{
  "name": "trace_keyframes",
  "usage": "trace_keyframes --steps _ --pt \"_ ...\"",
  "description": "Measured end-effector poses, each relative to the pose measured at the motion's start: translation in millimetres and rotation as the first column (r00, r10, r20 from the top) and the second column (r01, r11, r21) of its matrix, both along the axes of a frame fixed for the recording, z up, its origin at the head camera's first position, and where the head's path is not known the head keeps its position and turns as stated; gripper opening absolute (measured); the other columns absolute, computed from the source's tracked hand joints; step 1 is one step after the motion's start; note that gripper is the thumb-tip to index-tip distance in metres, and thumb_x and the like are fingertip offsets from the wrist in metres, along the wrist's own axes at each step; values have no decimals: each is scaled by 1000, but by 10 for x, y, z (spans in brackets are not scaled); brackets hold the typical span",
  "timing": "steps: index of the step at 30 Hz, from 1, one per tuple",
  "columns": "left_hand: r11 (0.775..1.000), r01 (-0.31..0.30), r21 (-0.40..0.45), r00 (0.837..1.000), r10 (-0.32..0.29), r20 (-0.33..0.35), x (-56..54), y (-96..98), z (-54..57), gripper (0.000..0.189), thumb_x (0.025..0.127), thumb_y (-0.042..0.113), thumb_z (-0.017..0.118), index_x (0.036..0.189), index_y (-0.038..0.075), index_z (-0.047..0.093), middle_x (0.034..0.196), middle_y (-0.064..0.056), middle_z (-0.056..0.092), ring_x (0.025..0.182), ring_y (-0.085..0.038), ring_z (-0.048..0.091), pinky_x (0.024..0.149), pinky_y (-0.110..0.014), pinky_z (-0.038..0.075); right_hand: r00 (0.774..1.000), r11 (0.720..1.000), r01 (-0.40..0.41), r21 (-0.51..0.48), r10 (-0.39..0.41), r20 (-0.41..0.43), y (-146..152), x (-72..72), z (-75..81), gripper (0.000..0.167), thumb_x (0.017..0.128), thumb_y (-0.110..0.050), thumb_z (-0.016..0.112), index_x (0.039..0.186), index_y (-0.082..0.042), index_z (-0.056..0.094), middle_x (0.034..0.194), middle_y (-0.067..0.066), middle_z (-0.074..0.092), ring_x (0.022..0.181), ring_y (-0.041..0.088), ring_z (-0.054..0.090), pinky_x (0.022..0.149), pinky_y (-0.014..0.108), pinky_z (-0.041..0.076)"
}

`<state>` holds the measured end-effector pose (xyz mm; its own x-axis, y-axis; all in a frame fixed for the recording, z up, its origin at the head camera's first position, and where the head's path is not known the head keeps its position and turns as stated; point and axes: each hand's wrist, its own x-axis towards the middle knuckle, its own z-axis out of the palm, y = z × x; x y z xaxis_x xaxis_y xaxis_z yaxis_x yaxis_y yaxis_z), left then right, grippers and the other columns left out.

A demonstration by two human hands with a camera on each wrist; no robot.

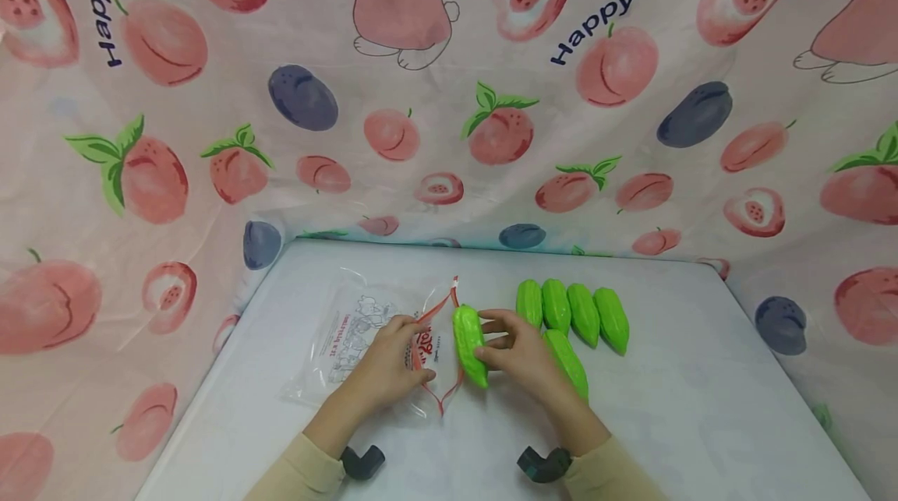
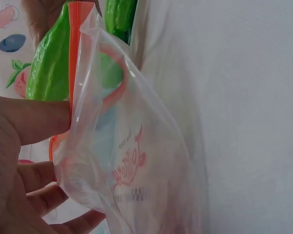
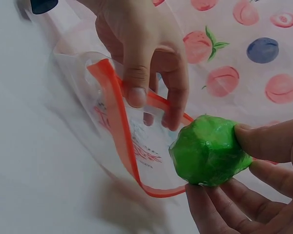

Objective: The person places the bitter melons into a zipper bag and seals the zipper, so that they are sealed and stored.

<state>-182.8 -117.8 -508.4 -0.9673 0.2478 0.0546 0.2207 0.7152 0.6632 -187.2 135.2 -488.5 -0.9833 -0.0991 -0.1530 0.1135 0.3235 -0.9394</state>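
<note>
A clear plastic zip bag (image 1: 337, 353) with red edging and printed drawings lies on the table, its mouth (image 3: 119, 126) spread wide toward the right. My left hand (image 1: 393, 361) is at that mouth, thumb and fingers spread apart, the fingertips reaching inside the red rim. In my right hand (image 1: 522, 353), thumb and fingers grip a bright green ridged vegetable (image 1: 470, 345), shaped like a short bitter melon. It is held beside the bag's opening, end-on in the right wrist view. Its tapered body (image 2: 49, 68) shows behind the red strip in the left wrist view.
Several more green vegetables (image 1: 581, 314) lie in a row on the white table (image 1: 687, 407), right of the bag. Another green vegetable (image 1: 567, 361) sits nearer, partly behind the right forearm. A fruit-printed cloth (image 1: 435, 96) hangs behind the table and at its sides.
</note>
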Motion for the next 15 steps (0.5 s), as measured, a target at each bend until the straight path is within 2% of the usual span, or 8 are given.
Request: trace_keyframes --steps 6,15 --pt "1000 -8 1 1000 8 18 -2 1 1 74 79 26 96 145 16 65 151 1 55 136 -24 56 116 -47 52 1000 1000 -16 -9 16 -12 -105 -13 -42 57 90 -8 85 143 -18 66 129 13 70 101 22 74 80 39 67" --pt "1000 0 0 1000 0 1 4 4 7 74 79 25 96 145 14 65 149 0 57 138 -25 57 117 -49 51 1000 998 -1 -56 1 -4 -214 -54 -144 56 91 -7 84 143 -17 66 128 14 70 100 22 73 80 39 67"
